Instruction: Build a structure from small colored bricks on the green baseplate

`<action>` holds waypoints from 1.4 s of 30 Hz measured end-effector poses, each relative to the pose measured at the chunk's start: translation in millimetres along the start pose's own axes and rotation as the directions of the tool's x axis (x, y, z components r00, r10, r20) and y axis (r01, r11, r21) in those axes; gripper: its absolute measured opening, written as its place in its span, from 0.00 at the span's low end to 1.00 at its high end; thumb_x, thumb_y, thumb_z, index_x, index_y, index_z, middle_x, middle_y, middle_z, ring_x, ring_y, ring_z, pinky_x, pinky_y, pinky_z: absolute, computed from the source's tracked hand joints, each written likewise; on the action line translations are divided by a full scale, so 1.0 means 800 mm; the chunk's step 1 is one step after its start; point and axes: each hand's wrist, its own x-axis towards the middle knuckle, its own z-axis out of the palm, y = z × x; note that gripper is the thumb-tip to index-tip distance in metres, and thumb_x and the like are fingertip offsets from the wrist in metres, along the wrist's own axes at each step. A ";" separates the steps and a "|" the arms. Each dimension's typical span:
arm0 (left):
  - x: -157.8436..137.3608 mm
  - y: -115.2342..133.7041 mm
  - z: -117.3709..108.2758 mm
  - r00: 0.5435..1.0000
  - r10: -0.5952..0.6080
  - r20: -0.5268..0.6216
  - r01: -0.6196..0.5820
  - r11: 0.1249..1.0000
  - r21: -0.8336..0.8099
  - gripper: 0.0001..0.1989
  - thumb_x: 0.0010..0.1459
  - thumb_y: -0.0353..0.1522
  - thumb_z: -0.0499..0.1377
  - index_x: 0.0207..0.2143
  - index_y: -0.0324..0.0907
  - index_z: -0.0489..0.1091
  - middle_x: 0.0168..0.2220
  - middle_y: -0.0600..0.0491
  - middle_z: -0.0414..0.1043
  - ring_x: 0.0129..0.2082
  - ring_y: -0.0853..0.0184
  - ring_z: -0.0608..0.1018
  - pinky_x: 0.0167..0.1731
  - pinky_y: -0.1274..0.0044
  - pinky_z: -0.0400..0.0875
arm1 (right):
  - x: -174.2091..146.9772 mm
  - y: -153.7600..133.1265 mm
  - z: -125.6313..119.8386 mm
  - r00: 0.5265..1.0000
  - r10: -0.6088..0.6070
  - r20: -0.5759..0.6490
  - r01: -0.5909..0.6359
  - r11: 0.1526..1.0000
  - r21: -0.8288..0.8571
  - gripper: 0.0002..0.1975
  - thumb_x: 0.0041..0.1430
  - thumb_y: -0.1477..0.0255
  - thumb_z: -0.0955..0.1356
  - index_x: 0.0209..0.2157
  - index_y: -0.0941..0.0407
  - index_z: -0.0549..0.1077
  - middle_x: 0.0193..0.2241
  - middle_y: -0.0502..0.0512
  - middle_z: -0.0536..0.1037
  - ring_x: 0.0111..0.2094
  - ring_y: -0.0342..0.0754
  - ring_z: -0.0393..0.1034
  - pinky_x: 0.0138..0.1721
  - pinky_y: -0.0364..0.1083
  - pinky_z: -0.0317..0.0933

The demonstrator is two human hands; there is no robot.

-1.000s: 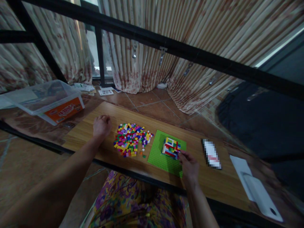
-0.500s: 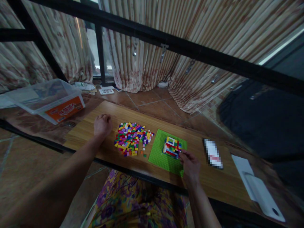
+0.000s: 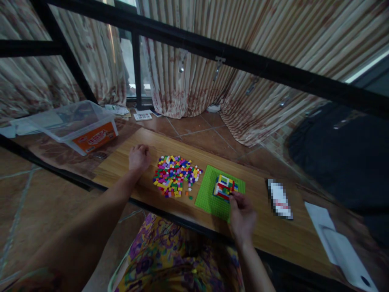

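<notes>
At the left, your left hand (image 3: pixel 139 157) rests on the wooden board (image 3: pixel 114 165) with its fingers curled; I cannot tell if they hold something. Next to it, on the right, lies the pile of loose bricks (image 3: pixel 173 175). These look like hard, light plastic, small and easy to drop, so it is better to pinch each one by two opposite sides. Further right, the brick model (image 3: pixel 224 185) sits over the green baseplate (image 3: pixel 204 198). It should be stiff and light, but its joints may separate, so hold it low, on both side walls. Your right hand (image 3: pixel 242 213) is at its near right corner, the fingertips close together; whether a brick is between them, I cannot tell.
</notes>
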 end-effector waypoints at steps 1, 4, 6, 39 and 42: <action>0.000 -0.001 0.001 1.000 0.005 -0.003 -0.005 1.000 0.002 0.15 0.57 0.30 0.49 0.39 0.39 0.74 0.45 0.43 0.74 0.48 0.55 0.72 0.52 0.65 0.63 | -0.010 -0.006 0.006 0.995 -0.044 0.087 0.045 0.999 -0.011 0.17 0.53 0.60 0.67 0.36 0.58 0.76 0.34 0.59 0.80 0.36 0.50 0.73 0.40 0.49 0.65; 0.000 -0.002 0.002 1.000 0.008 -0.014 -0.008 1.000 0.009 0.15 0.57 0.30 0.49 0.39 0.38 0.74 0.45 0.43 0.74 0.47 0.55 0.72 0.52 0.66 0.64 | -0.041 -0.021 0.027 0.925 -0.149 0.348 0.179 0.982 -0.057 0.14 0.57 0.62 0.65 0.37 0.56 0.76 0.36 0.56 0.79 0.36 0.48 0.72 0.41 0.48 0.65; 0.000 -0.003 0.002 1.000 0.007 -0.010 -0.007 1.000 0.008 0.15 0.57 0.30 0.49 0.39 0.39 0.74 0.45 0.43 0.74 0.48 0.55 0.72 0.51 0.66 0.64 | -0.056 -0.027 0.040 0.869 -0.195 0.454 0.266 0.959 -0.098 0.13 0.59 0.64 0.64 0.38 0.55 0.76 0.36 0.55 0.78 0.38 0.48 0.72 0.41 0.47 0.64; 0.001 0.001 -0.004 1.000 0.014 0.008 -0.014 1.000 0.012 0.15 0.57 0.30 0.49 0.40 0.38 0.74 0.46 0.42 0.74 0.48 0.55 0.72 0.52 0.66 0.63 | -0.071 -0.012 0.047 0.883 -0.183 0.432 0.208 0.978 -0.010 0.13 0.61 0.64 0.64 0.39 0.54 0.77 0.38 0.55 0.80 0.40 0.48 0.73 0.45 0.47 0.64; 0.001 0.000 -0.003 1.000 0.024 0.000 -0.024 1.000 0.008 0.15 0.57 0.30 0.48 0.39 0.37 0.74 0.45 0.42 0.74 0.48 0.55 0.72 0.53 0.65 0.63 | -0.067 0.002 0.031 0.923 -0.118 0.367 0.132 0.991 -0.013 0.14 0.59 0.62 0.65 0.39 0.55 0.78 0.39 0.56 0.80 0.41 0.50 0.73 0.46 0.48 0.64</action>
